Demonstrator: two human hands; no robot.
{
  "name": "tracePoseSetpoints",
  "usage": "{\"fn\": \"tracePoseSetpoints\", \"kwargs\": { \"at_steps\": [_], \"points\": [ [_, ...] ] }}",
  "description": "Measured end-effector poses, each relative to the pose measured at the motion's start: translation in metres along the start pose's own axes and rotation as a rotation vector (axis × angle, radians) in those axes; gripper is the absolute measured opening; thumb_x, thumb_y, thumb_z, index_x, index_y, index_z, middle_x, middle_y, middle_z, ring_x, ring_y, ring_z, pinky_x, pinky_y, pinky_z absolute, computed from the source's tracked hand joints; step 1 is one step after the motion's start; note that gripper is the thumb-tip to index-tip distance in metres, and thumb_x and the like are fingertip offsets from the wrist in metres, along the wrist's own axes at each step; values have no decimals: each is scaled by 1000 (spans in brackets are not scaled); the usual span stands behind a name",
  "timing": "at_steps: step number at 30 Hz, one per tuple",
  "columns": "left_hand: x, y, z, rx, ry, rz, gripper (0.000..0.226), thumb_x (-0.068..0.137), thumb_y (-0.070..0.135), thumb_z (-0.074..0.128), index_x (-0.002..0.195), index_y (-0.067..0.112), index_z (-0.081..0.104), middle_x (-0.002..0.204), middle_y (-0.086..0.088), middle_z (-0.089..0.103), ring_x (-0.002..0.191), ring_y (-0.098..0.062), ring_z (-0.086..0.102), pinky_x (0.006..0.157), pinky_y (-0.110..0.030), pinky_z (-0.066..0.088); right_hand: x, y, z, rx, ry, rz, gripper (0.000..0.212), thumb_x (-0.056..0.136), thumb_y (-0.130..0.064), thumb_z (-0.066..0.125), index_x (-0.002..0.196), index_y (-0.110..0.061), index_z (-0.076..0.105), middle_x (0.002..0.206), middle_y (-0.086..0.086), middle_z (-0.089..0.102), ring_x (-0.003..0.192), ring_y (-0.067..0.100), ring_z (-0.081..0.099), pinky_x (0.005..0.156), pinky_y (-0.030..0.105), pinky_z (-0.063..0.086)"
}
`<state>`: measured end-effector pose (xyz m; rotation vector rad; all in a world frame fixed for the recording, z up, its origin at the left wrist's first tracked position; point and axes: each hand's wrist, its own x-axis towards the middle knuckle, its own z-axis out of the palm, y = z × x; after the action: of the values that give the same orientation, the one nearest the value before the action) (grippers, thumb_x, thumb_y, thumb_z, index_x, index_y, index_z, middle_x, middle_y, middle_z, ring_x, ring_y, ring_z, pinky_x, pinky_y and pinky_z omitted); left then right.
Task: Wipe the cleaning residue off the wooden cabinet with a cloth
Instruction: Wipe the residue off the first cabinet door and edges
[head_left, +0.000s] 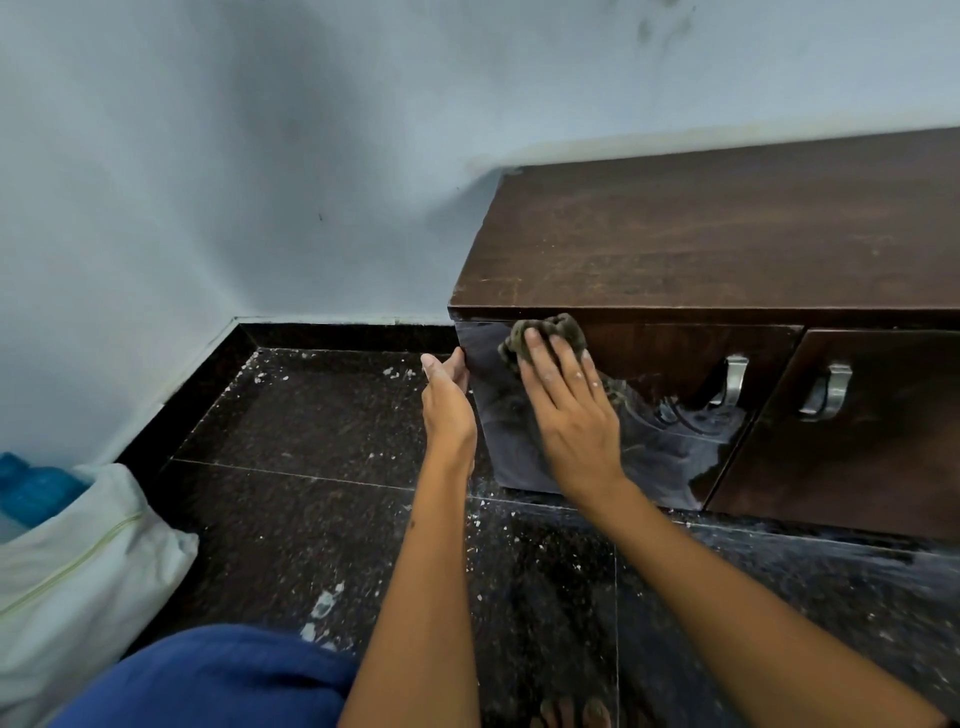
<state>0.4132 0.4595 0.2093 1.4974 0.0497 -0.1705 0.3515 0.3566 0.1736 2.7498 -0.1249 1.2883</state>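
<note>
You see a dark wooden cabinet (727, 234) with a worn matt top, a glossy wet door, shiny metal handles (735, 379), and a rough crumpled cloth (550, 332).

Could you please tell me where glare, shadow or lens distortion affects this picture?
Head view: glare on the glossy door under the right hand and cloth; soft shadow on the wall; wide-angle bending tilts the cabinet top.

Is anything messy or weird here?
Yes. White flecks and crumbs are scattered over the dark floor, thickest near the wall and in front of the cabinet. The wall has dark smudges near the top. The right hand presses a cloth on the door.
</note>
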Motion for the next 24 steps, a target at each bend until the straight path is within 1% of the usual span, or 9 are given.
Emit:
{"fn": "tracePoseSetpoints", "kwargs": {
  "at_steps": [4, 8, 12, 14, 16, 19, 21, 22, 24],
  "points": [
    [4, -4, -4, -11, 12, -4, 64, 101, 41, 6, 136, 3, 45, 142, -10, 46, 133, -19, 41, 104, -21, 29, 3, -18, 4, 37, -65, -73, 45, 91, -10, 35, 131, -10, 56, 143, 1, 47, 130, 19, 47, 107, 39, 41],
    [2, -3, -4, -12, -3, -23, 67, 100, 43, 5, 134, 3, 47, 140, -10, 48, 131, -19, 43, 99, -19, 29, -4, -4, 1, 14, -102, -124, 44, 91, -11, 37, 128, -12, 60, 141, 0, 50, 128, 16, 49, 105, 37, 42],
    [5, -1, -5, -23, -23, -22, 68, 100, 44, 4, 134, 4, 47, 140, -9, 48, 131, -18, 44, 97, -18, 29, 0, -6, 0, 40, -57, 13, 44, 89, -7, 42, 131, -6, 55, 144, 8, 46, 131, 25, 46, 108, 44, 36],
    [5, -2, -6, -46, -15, -23, 68, 100, 44, 4, 133, 4, 48, 139, -10, 49, 130, -19, 44, 97, -20, 31, 8, -21, 3, 53, -75, 10, 46, 87, -7, 48, 133, -6, 53, 144, 7, 45, 132, 25, 45, 108, 44, 36],
    [4, -2, -8, -71, -9, -31, 68, 99, 46, 5, 132, 6, 49, 138, -10, 50, 131, -20, 43, 97, -22, 32, 15, -36, 6, 79, -133, -43, 55, 83, -9, 61, 136, -8, 50, 147, 4, 42, 134, 21, 42, 110, 41, 36],
    [3, -4, -11, -111, -1, -59, 69, 99, 48, 4, 133, 8, 49, 140, -11, 47, 133, -22, 39, 100, -25, 30, 15, -40, 6, 89, -215, -77, 58, 83, -14, 65, 138, -10, 47, 148, 1, 40, 136, 17, 39, 111, 37, 36],
    [1, -5, -11, -96, -13, -70, 72, 98, 49, 2, 132, 8, 50, 141, -11, 47, 134, -23, 38, 105, -28, 26, 7, -32, 2, 51, -226, -90, 53, 84, -13, 62, 136, -11, 51, 147, 1, 42, 134, 17, 42, 110, 37, 37],
    [0, -5, -10, -89, -17, -72, 73, 98, 49, 1, 131, 8, 51, 140, -10, 48, 134, -23, 39, 106, -28, 26, 4, -27, 1, 44, -201, -89, 49, 86, -10, 54, 135, -10, 52, 147, 3, 43, 134, 19, 43, 109, 39, 37],
    [1, -4, -10, -91, -11, -67, 74, 98, 50, 0, 130, 8, 52, 138, -10, 51, 132, -21, 41, 101, -24, 26, 4, -19, -1, 86, -158, -50, 50, 86, -6, 38, 133, -5, 52, 145, 9, 44, 132, 24, 45, 108, 43, 37]
  ]
}}
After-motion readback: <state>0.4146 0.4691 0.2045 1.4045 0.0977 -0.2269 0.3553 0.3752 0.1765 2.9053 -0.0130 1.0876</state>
